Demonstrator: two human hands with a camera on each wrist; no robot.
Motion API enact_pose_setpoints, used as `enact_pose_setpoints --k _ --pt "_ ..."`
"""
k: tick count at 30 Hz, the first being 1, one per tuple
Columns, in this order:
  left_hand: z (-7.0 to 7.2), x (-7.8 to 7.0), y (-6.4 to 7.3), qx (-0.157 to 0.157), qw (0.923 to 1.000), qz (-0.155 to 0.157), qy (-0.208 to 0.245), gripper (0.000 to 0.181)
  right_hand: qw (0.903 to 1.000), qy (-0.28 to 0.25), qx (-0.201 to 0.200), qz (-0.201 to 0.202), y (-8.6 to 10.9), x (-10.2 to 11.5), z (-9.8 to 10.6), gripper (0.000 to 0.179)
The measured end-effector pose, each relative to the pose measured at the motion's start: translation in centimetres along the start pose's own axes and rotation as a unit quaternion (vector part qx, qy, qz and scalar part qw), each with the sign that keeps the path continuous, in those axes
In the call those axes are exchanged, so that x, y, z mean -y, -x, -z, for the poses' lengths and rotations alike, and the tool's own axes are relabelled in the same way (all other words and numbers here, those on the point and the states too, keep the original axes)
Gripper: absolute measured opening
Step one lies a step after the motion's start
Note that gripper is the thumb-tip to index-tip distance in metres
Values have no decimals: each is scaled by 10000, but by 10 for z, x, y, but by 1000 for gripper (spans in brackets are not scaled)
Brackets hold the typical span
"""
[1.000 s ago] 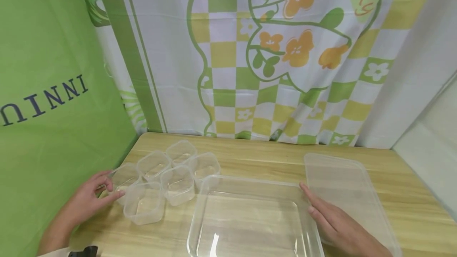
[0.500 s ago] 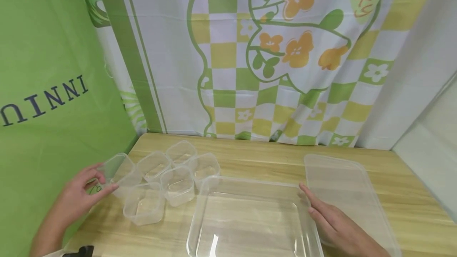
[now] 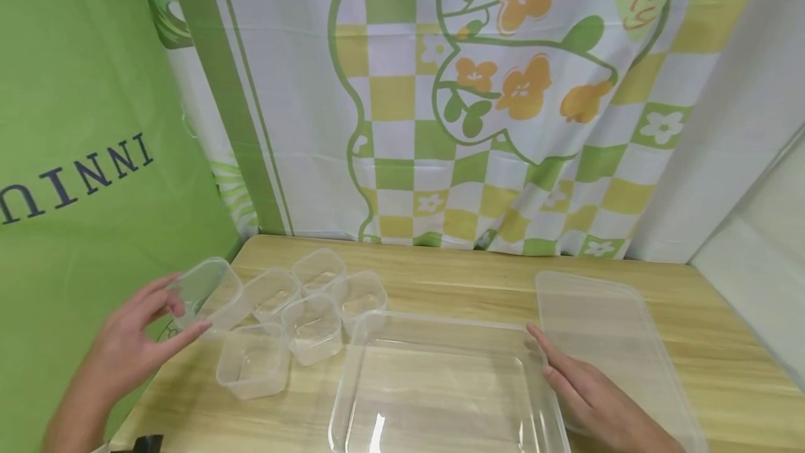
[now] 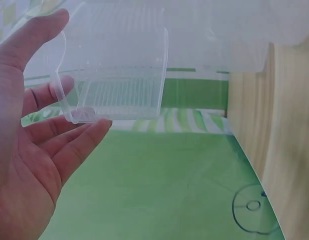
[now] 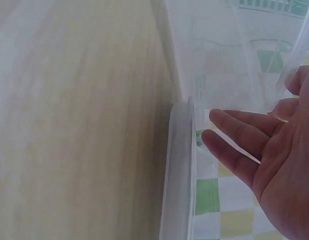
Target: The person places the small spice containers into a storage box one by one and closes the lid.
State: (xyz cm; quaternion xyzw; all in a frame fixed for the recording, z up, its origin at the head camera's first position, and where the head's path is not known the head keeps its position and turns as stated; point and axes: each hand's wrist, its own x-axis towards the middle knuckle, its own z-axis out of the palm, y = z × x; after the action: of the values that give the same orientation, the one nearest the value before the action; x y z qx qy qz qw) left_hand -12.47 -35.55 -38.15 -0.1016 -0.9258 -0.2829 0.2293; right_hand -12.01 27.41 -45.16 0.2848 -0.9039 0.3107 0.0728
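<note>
My left hand pinches the rim of a small clear plastic container. It is raised at the table's left edge and tilted. In the left wrist view, the thumb and fingers of my left hand hold one end of the container, over the green cloth. My right hand rests with nearly straight fingers against the right wall of a large clear plastic box. The right wrist view has my right hand beside that box's wall.
Several more small clear containers stand grouped on the left, among them a front one. A flat translucent lid lies on the wooden table, right of the box. Green cloth hangs at the left, a patterned curtain behind.
My left hand has lifted the leftmost small container off its spot, moving it up and slightly left and tilting it. The right hand and large box have stayed put.
</note>
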Motion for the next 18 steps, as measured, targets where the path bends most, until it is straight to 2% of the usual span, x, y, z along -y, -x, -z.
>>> enact_pose_setpoints --k 5,10,18 --pt "-3 -9 -4 -199 9995 -250 -48 41 9998 122 10 -132 1 2 1 58" --pt "-11 -19 -8 -386 9961 -794 -3 46 9995 255 7 -162 1 3 1 58" --pt "-24 -39 -11 -284 9931 -1115 217 49 9996 258 -10 -143 0 2 0 60"
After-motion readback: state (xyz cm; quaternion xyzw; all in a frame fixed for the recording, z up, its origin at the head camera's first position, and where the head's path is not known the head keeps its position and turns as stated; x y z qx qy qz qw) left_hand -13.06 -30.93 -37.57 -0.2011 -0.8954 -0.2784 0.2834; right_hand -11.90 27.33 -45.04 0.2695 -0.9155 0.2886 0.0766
